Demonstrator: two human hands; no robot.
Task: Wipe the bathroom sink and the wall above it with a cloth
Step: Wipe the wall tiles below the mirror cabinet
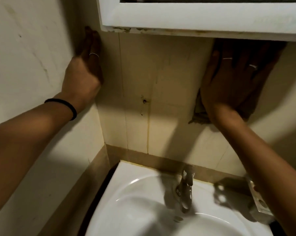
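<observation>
My right hand (229, 80) lies flat with spread fingers on a dark brown cloth (249, 103), pressing it against the cream tiled wall (160, 74) just under the white cabinet. The cloth's edges show below and to the right of the hand. My left hand (85, 65) rests flat with straight fingers on the side wall (29, 48) near the corner. A black band circles its wrist. Below, the white sink (135, 193) has a metal tap (185, 189) at its back.
A white cabinet (195, 16) overhangs the wall close above both hands. A metal holder (258, 203) sits on the sink's right rim under my right forearm. A brown tile strip (143, 155) runs behind the basin. The wall has stains and a small dark hole (144, 101).
</observation>
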